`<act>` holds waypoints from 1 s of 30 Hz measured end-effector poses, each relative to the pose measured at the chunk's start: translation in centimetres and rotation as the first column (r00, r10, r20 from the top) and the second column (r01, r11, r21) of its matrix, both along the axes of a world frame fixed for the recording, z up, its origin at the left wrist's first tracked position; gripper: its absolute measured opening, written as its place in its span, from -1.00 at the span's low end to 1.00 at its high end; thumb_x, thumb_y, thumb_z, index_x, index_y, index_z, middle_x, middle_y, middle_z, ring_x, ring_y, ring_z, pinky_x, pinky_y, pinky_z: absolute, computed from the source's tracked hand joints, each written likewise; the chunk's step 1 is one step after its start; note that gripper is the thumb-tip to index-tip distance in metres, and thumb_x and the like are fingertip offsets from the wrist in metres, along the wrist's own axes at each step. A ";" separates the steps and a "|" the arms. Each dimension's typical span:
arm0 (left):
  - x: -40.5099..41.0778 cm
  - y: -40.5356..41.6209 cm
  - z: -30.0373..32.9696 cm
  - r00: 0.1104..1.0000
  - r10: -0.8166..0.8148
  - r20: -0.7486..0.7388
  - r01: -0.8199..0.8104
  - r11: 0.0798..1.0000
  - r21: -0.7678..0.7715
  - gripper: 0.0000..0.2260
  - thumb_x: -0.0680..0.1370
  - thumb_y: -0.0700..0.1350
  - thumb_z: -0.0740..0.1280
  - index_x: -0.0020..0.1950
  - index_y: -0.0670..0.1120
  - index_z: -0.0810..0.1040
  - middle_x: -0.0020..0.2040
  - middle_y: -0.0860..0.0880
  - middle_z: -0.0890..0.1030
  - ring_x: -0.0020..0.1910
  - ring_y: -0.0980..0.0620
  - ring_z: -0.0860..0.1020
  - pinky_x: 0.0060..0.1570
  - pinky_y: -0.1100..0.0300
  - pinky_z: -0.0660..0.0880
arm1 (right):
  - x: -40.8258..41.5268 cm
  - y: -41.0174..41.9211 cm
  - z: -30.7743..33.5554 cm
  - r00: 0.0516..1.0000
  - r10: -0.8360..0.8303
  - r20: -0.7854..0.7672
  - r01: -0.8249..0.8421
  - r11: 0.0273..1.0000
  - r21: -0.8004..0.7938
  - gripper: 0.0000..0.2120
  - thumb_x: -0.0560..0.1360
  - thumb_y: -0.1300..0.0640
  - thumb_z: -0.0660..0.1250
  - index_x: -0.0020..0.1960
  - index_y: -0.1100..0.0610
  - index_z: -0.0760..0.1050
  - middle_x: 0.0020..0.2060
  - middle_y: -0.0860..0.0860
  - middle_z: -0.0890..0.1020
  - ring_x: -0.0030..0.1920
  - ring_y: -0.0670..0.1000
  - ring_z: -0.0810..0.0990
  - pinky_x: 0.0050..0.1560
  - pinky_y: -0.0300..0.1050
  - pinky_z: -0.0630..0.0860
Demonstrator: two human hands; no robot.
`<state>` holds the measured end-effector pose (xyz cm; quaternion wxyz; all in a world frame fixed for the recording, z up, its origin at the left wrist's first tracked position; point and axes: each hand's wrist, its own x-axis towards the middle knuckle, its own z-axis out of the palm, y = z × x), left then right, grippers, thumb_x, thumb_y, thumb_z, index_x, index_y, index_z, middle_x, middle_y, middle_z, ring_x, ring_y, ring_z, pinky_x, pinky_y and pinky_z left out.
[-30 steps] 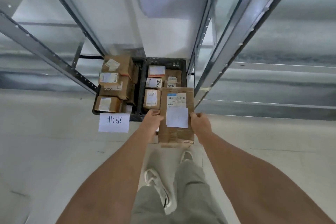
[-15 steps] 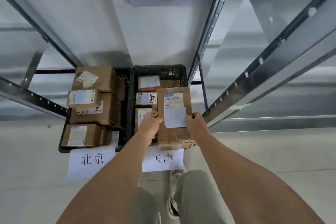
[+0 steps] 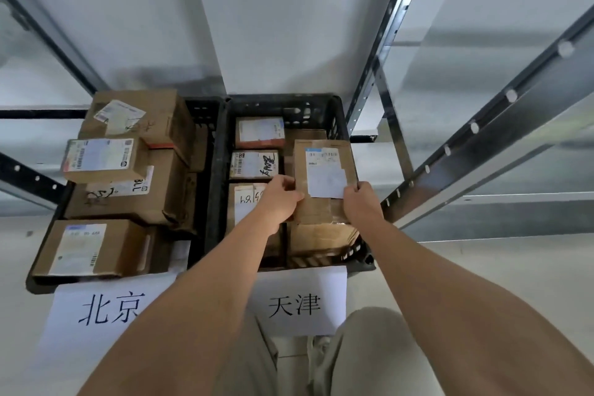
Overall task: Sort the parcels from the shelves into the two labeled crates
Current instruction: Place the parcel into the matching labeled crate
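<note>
At the left of the frame, the left crate (image 3: 205,170) is piled with brown boxes, and a paper sign (image 3: 106,309) reading 北京 hangs at its front. Right of centre, the right crate (image 3: 340,116) carries the sign 天津 (image 3: 297,302). Over it, the left hand (image 3: 281,199) grasps the left edge of a flat brown parcel (image 3: 324,180); the right hand (image 3: 361,202) clasps its right edge. Metal shelf rails (image 3: 482,138) cross the right.

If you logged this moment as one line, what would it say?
step: placing parcel | hands: left hand and right hand grip its sides | where: over right crate, labelled 天津 | status: not released
</note>
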<state>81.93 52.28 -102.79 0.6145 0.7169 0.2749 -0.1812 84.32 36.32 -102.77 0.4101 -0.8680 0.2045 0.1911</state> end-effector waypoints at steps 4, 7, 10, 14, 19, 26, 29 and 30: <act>-1.9 -0.1 -2.7 0.993 -0.102 -0.061 0.106 0.992 0.067 -0.71 0.58 -0.26 0.35 0.25 -0.06 0.39 0.09 -0.03 0.53 -0.02 0.01 0.55 -0.14 0.09 0.59 | -2.3 -0.5 -2.3 0.998 0.054 0.010 -0.054 0.998 0.012 -0.50 0.69 0.08 0.05 0.60 0.00 0.06 0.32 0.12 0.50 0.04 0.08 0.44 0.00 -0.05 0.39; -3.3 -0.4 -3.7 0.989 -0.104 -0.110 0.106 0.994 0.012 -0.64 0.56 -0.30 0.36 0.28 -0.07 0.36 0.17 -0.15 0.54 0.09 -0.12 0.57 0.06 -0.12 0.63 | -3.4 -0.8 -2.8 0.995 0.099 -0.001 -0.099 0.995 -0.028 -0.45 0.68 0.08 0.05 0.63 -0.07 -0.03 0.27 0.11 0.50 0.02 0.08 0.47 -0.04 -0.05 0.42; -3.1 -0.3 -3.2 0.992 -0.102 -0.073 0.103 0.995 0.009 -0.66 0.56 -0.27 0.37 0.28 -0.08 0.38 0.15 -0.12 0.54 0.10 -0.11 0.57 0.07 -0.17 0.63 | -3.4 -1.1 -2.2 0.989 0.144 0.027 -0.141 0.986 -0.090 -0.45 0.68 0.03 0.05 0.63 -0.06 -0.02 0.29 0.12 0.51 0.13 0.13 0.52 0.14 0.05 0.50; -1.2 0.1 -0.9 0.993 -0.114 0.014 0.113 0.993 0.035 -0.71 0.56 -0.25 0.39 0.23 -0.07 0.43 0.11 -0.09 0.57 0.08 -0.10 0.60 0.01 -0.13 0.65 | -2.2 -0.9 -0.9 0.983 0.127 0.129 -0.109 0.984 -0.142 -0.49 0.68 0.01 0.02 0.61 -0.02 0.04 0.29 0.13 0.54 0.18 0.19 0.55 0.20 0.09 0.52; 2.4 1.1 0.8 0.992 -0.079 0.103 0.071 0.994 0.077 -0.74 0.57 -0.28 0.36 0.23 -0.09 0.46 0.10 -0.09 0.59 0.03 -0.06 0.61 -0.03 -0.03 0.66 | 1.1 0.8 0.5 0.973 0.056 0.223 -0.044 0.997 -0.058 -0.53 0.69 0.05 0.04 0.58 -0.01 0.10 0.31 0.07 0.52 0.14 0.17 0.53 0.01 -0.04 0.42; 9.0 2.4 -0.8 0.988 -0.007 0.156 -0.011 0.993 0.120 -0.76 0.59 -0.28 0.33 0.23 -0.08 0.47 0.11 -0.11 0.59 0.02 -0.03 0.59 -0.07 0.11 0.58 | 9.5 3.4 -1.9 0.947 0.124 0.297 -0.126 0.992 -0.013 -0.55 0.65 0.07 0.12 0.52 0.09 0.20 0.37 0.13 0.44 0.25 0.19 0.52 0.17 0.00 0.51; 11.1 2.6 -1.9 0.990 0.006 0.144 -0.022 0.994 0.106 -0.71 0.61 -0.28 0.31 0.31 -0.10 0.45 0.15 -0.10 0.57 0.10 -0.06 0.58 -0.10 0.13 0.57 | 12.1 3.4 -3.1 0.939 0.187 0.288 -0.191 0.982 -0.016 -0.58 0.64 0.10 0.12 0.49 0.05 0.25 0.34 0.11 0.47 0.25 0.16 0.52 0.10 -0.06 0.48; 11.7 2.6 -2.2 0.990 0.012 0.142 -0.026 0.995 0.101 -0.71 0.61 -0.27 0.31 0.33 -0.10 0.45 0.16 -0.10 0.57 0.12 -0.07 0.58 -0.05 0.09 0.59 | 12.6 3.3 -3.5 0.936 0.201 0.290 -0.206 0.978 -0.011 -0.59 0.65 0.11 0.12 0.49 0.04 0.25 0.33 0.08 0.48 0.25 0.15 0.51 0.07 -0.08 0.46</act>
